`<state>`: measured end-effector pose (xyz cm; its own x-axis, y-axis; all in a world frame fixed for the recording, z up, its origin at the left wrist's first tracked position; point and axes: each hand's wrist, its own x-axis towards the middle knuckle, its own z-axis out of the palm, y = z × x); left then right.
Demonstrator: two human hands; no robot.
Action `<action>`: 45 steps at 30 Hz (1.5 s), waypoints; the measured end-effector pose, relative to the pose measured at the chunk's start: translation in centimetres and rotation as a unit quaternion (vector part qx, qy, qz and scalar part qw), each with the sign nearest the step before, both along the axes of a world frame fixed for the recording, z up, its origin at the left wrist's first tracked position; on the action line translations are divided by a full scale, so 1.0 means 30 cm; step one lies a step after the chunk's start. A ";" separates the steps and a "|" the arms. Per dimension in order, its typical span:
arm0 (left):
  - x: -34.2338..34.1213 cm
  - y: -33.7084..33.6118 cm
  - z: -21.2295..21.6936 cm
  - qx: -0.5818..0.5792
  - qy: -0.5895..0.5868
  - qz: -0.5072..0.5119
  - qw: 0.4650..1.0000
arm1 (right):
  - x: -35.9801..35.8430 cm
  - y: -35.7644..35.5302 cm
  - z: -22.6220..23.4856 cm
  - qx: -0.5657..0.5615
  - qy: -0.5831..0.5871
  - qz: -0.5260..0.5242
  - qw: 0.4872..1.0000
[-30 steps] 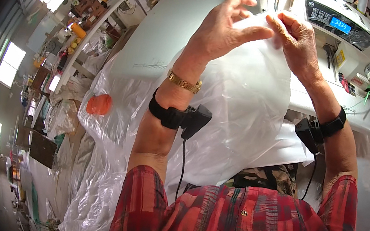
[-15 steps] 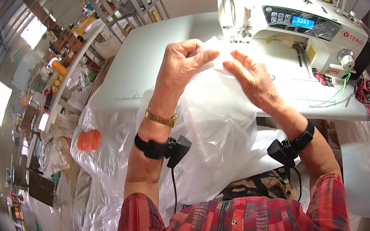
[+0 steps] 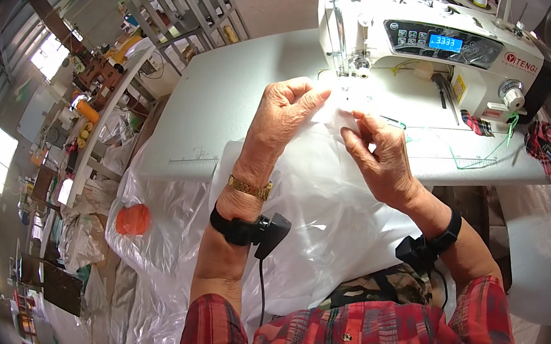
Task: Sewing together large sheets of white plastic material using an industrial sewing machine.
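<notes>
A thin, translucent white plastic sheet (image 3: pixel 320 168) spreads from the table edge down over my lap. My left hand (image 3: pixel 285 112) is closed on its upper edge, thumb against the curled fingers, just in front of the sewing machine's needle area. To the right, slightly nearer to me, my right hand (image 3: pixel 385 160) grips the same edge with bent fingers. A short stretch of sheet lies between the two hands. Beyond them stands a white sewing machine (image 3: pixel 425 40) with a lit display; its presser foot is apart from both hands.
The pale table (image 3: pixel 218 100) extends left of the machine. Green thread (image 3: pixel 512 131) and plaid cloth scraps (image 3: pixel 540 147) are at its right end. An orange round patch (image 3: pixel 133 220) shows at the plastic's left. Shelves (image 3: pixel 109 122) with clutter line the left side.
Both hands have come back toward me, away from the needle area. My right hand has also shifted right, widening the gap between them. The view has tilted slightly.
</notes>
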<state>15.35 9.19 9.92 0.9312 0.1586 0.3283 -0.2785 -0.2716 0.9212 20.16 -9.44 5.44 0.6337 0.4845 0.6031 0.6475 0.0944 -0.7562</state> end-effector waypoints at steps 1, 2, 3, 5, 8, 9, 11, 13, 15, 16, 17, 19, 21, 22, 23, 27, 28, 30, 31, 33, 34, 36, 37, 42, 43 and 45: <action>0.001 -0.005 0.005 -0.003 0.007 -0.001 1.000 | -0.001 -0.010 0.001 -0.022 -0.007 0.012 1.000; 0.000 -0.011 0.010 -0.006 0.018 0.000 1.000 | -0.003 -0.019 0.002 -0.039 -0.021 0.020 0.999; 0.002 -0.019 0.015 -0.006 0.015 -0.001 1.000 | -0.004 -0.024 0.003 -0.044 -0.014 0.023 0.999; 0.009 -0.037 0.023 0.044 0.000 0.020 0.999 | -0.004 -0.028 0.005 -0.014 -0.164 -0.005 0.986; 0.021 -0.060 0.025 0.035 -0.036 -0.001 0.999 | -0.009 -0.020 0.005 -0.027 -0.269 -0.064 0.961; 0.027 -0.063 0.024 0.043 -0.020 0.012 0.999 | -0.013 -0.019 0.004 -0.013 -0.281 -0.067 0.957; 0.041 -0.064 0.017 0.033 -0.005 -0.008 0.999 | -0.021 -0.023 0.002 -0.109 -0.248 -0.077 0.959; 0.057 -0.062 0.004 0.034 0.009 -0.005 0.999 | -0.023 -0.022 0.001 -0.130 -0.243 -0.082 0.958; 0.072 -0.055 -0.009 0.031 0.013 -0.010 0.999 | -0.022 -0.020 0.002 -0.144 -0.239 -0.088 0.956; 0.077 -0.048 -0.016 0.032 0.030 -0.007 0.999 | -0.022 -0.018 0.000 -0.159 -0.229 -0.084 0.957; 0.084 -0.042 -0.022 0.030 0.062 0.007 0.998 | -0.021 -0.016 -0.002 -0.177 -0.216 -0.084 0.957; 0.093 -0.034 -0.045 0.035 0.054 -0.015 0.998 | -0.018 -0.010 -0.014 -0.187 -0.209 -0.091 0.955; 0.108 -0.021 -0.069 0.035 0.060 -0.026 0.997 | -0.003 -0.008 -0.037 -0.202 -0.200 -0.101 0.954; 0.118 -0.012 -0.081 0.012 0.078 -0.046 0.996 | 0.008 -0.010 -0.055 -0.207 -0.184 -0.096 0.956; 0.128 -0.003 -0.095 -0.014 0.097 -0.068 0.993 | 0.020 -0.012 -0.076 -0.175 -0.189 -0.087 0.962; 0.206 0.034 -0.146 0.191 0.079 0.023 0.978 | 0.182 -0.019 -0.158 -0.176 -0.029 0.004 0.984; 0.231 0.037 -0.164 0.280 0.024 0.059 0.958 | 0.227 -0.021 -0.178 -0.179 -0.143 -0.039 0.973; 0.280 0.041 -0.206 0.319 0.015 0.063 0.946 | 0.292 -0.053 -0.218 -0.181 -0.255 -0.082 0.946; 0.302 0.045 -0.225 0.357 -0.020 0.068 0.932 | 0.317 -0.070 -0.230 -0.245 -0.251 -0.082 0.933; 0.342 0.049 -0.268 0.363 -0.026 0.071 0.929 | 0.354 -0.087 -0.241 -0.307 -0.249 -0.084 0.915; 0.358 0.051 -0.288 0.383 -0.003 0.069 0.921 | 0.364 -0.094 -0.241 -0.312 -0.301 -0.139 0.890; 0.386 0.053 -0.321 0.418 0.045 0.063 0.905 | 0.383 -0.080 -0.231 -0.367 -0.341 -0.237 0.832; 0.397 0.053 -0.334 0.417 0.025 0.057 0.907 | 0.393 -0.069 -0.224 -0.345 -0.367 -0.248 0.828; 0.416 0.047 -0.354 0.321 0.066 0.074 0.942 | 0.424 0.056 -0.217 -0.300 -0.331 -0.145 0.883; 0.415 0.047 -0.353 0.325 0.071 0.077 0.940 | 0.425 0.076 -0.224 -0.244 -0.316 -0.072 0.914; 0.416 0.048 -0.355 0.314 0.069 0.108 0.941 | 0.428 0.090 -0.241 -0.209 -0.283 -0.044 0.935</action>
<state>27.84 10.63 -0.73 0.9402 0.1642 0.2984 -0.0440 -0.8102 0.5845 32.99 -6.74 -1.78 0.3192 0.7136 0.6236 0.9464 -0.2061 -0.2486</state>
